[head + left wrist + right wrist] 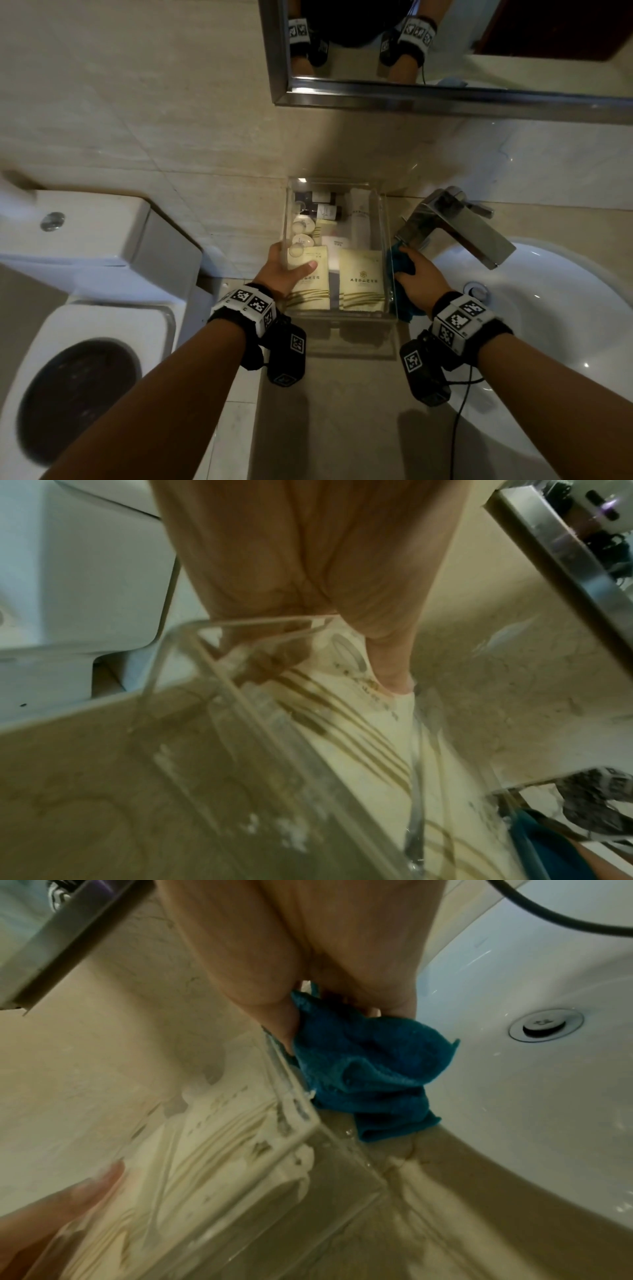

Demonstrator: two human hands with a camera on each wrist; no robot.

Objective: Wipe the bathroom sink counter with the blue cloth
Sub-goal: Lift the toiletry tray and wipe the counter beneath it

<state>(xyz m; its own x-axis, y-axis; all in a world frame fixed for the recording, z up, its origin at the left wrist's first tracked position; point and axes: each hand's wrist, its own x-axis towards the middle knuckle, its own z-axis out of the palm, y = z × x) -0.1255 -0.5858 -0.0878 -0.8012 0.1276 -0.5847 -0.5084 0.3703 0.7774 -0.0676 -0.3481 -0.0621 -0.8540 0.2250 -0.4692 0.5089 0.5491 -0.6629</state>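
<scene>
The blue cloth [400,264] is bunched in my right hand [416,275], which holds it against the outer right wall of a clear plastic tray [386,240] of toiletries on the beige counter [342,418]. In the right wrist view, the cloth [369,1066] hangs from my fingers between the tray wall [291,1096] and the white sink [531,1110]. My left hand [289,267] grips the tray's left wall, thumb inside over a cream sachet [310,287]. From the left wrist, the left hand [308,582] is curled over the tray rim [246,622].
A chrome tap [455,226] stands right behind my right hand, over the sink basin [555,308]. A white toilet [96,260] sits left of the counter. A steel-framed mirror [376,92] hangs on the tiled wall. Small bottles and soaps fill the tray's back.
</scene>
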